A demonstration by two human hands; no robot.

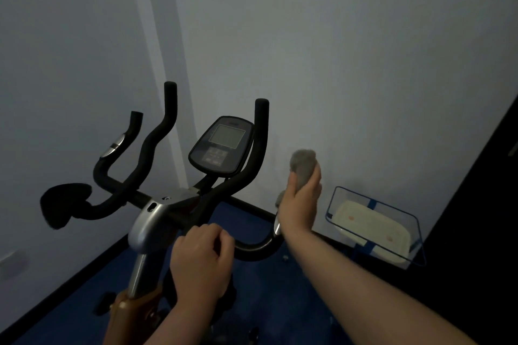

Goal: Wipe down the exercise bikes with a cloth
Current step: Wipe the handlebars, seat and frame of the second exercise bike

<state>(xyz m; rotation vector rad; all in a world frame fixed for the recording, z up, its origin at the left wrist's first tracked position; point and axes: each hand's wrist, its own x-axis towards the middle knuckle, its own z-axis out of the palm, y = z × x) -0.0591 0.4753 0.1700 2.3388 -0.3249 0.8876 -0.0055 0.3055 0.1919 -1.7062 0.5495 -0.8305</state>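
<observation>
My right hand (301,204) was up on the outer right grip of the exercise bike (157,221), fingers curled tight round the grey cloth (304,166), which was wrapped over the top of that grip and bunched out above my fist. So the cloth was on the bike, right at the tip of the right handlebar (252,246), and I judged I was in the middle of rubbing that grip down.

My left hand (200,256) was closed over the crossbar near the stem, fingers curled round it, steadying the bike while the other hand worked.

How much was done? Hard to call in that dim light. Nothing on the frame showed wet streaks or a clean-versus-dusty line. By my reckoning most of it was still ahead: the console (222,145) with its screen, the two upright inner bars, the left grip (117,148) with its metal sensor, the silver stem and the frame below. Only one bike showed, so I couldn't tell whether others waited.

Off to the right a clear bin (414,221) sat on the blue floor by the wall.
</observation>
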